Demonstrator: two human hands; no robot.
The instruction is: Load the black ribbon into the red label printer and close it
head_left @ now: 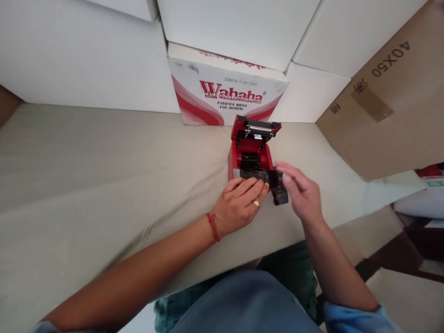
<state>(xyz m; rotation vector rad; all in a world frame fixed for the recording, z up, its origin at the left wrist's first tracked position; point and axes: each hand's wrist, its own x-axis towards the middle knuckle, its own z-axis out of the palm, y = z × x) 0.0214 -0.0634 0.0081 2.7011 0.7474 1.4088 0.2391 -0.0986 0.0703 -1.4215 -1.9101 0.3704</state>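
Printer [234,159] sitting on bench [104,185], lid [256,127] standing open, before Wahaha box [229,92] | left hand [241,203]: fingers resting on black strip [255,175] across printer's near edge, grip on it unclear | right hand [301,192]: hovering beside strip's right end, thumb and fingers parted, grip open

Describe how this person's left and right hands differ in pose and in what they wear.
The left hand lies knuckles up, its fingers on the black material at the front of the red machine; the right hand is at the machine's side, thumb parted from the fingers. The left has a gold-coloured ring and red bracelet; the right shows neither. Both are gloveless.
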